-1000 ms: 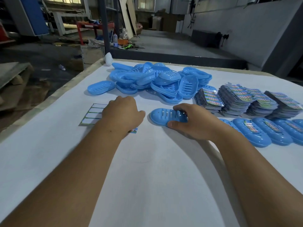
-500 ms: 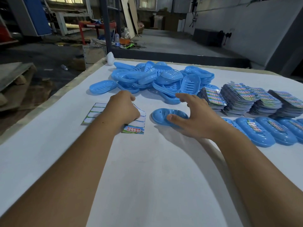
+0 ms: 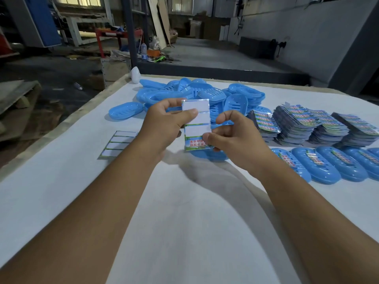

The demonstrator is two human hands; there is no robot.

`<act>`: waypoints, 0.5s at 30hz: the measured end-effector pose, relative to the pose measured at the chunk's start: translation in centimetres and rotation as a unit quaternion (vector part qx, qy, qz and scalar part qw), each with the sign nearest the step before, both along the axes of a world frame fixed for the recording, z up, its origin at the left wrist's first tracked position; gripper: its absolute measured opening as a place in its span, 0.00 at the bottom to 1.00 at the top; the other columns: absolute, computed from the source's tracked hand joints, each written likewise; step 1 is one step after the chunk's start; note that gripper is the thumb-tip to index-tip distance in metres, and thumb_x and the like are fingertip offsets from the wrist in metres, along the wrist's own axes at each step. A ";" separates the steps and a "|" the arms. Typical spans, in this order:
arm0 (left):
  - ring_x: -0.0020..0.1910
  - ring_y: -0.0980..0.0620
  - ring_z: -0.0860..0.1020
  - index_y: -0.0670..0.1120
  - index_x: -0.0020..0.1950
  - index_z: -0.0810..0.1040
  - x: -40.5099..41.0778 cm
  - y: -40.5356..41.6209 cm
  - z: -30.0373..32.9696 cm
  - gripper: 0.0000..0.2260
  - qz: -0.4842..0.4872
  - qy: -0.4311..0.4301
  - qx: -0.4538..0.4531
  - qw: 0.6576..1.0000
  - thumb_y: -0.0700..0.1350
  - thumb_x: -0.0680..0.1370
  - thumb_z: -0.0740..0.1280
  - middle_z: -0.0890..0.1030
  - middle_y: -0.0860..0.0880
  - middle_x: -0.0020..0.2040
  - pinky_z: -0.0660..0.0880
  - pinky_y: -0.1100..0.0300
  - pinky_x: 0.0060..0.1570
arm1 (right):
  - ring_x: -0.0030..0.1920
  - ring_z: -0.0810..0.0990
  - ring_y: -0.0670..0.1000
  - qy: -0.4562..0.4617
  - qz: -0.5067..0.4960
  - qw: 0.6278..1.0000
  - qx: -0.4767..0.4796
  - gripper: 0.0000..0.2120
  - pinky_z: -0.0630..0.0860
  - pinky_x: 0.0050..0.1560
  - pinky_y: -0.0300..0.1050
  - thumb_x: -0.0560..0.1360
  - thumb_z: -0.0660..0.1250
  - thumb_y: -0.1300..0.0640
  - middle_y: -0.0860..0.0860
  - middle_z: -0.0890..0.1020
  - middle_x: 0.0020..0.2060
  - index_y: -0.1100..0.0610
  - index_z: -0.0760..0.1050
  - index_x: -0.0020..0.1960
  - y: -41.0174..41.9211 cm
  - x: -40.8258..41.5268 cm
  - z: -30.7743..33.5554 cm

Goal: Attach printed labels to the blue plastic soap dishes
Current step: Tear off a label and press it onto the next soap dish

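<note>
My left hand [image 3: 164, 125] holds a label sheet [image 3: 196, 124] upright above the table, thumb across its upper part. Most of the sheet is blank white backing; one printed label remains at its bottom. My right hand [image 3: 229, 138] pinches that bottom label with thumb and forefinger. Under both hands a blue soap dish [image 3: 213, 155] lies upside down on the white table [image 3: 184, 222], mostly hidden. A heap of unlabelled blue dishes [image 3: 196, 93] lies behind.
A used backing sheet [image 3: 118, 144] lies flat to the left. Stacks of printed label sheets [image 3: 307, 124] stand at the right, with a row of labelled dishes [image 3: 328, 165] in front of them. The table's left edge runs along a wooden rim [image 3: 61, 124].
My left hand lifted the label sheet off the table and raised it. My right hand let go of the soap dish and came up to pinch the sheet's bottom label.
</note>
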State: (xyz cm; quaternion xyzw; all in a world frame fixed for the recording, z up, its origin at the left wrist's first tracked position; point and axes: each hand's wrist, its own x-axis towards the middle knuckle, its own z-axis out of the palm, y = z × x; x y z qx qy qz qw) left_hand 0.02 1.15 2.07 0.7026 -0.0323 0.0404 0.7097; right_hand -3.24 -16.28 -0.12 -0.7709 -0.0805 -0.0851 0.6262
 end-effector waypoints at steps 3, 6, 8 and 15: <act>0.34 0.61 0.82 0.53 0.55 0.80 0.0 -0.1 -0.2 0.09 -0.005 0.003 0.040 0.999 0.48 0.75 0.74 0.86 0.55 0.39 0.73 0.61 0.38 | 0.36 0.83 0.50 -0.012 -0.039 0.999 0.009 0.16 0.77 0.36 0.41 0.75 0.76 0.63 0.51 0.86 0.34 0.52 0.68 0.48 -0.7 0.2 0.4; 0.33 0.61 0.81 0.52 0.55 0.80 -0.2 -0.1 -0.4 0.11 -0.021 0.003 0.095 0.995 0.43 0.74 0.73 0.86 0.55 0.36 0.72 0.69 0.31 | 0.35 0.84 0.47 -0.022 -0.069 0.997 0.010 0.16 0.77 0.34 0.38 0.75 0.75 0.61 0.51 0.86 0.35 0.52 0.67 0.47 -1.5 0.4 0.6; 0.32 0.61 0.82 0.53 0.54 0.80 -0.5 -0.2 -0.5 0.12 -0.028 -0.010 0.123 0.992 0.41 0.73 0.74 0.86 0.53 0.37 0.70 0.73 0.27 | 0.35 0.84 0.47 -0.023 -0.083 0.996 0.003 0.16 0.77 0.35 0.39 0.76 0.76 0.59 0.50 0.87 0.36 0.51 0.67 0.47 -1.8 0.6 0.6; 0.32 0.66 0.80 0.55 0.54 0.79 -0.7 -0.3 -0.6 0.13 -0.052 -0.036 0.149 0.987 0.42 0.74 0.75 0.85 0.56 0.35 0.68 0.75 0.26 | 0.35 0.85 0.46 -0.019 -0.094 0.995 -0.009 0.15 0.77 0.34 0.38 0.76 0.75 0.58 0.49 0.87 0.36 0.51 0.67 0.47 -2.0 0.7 0.5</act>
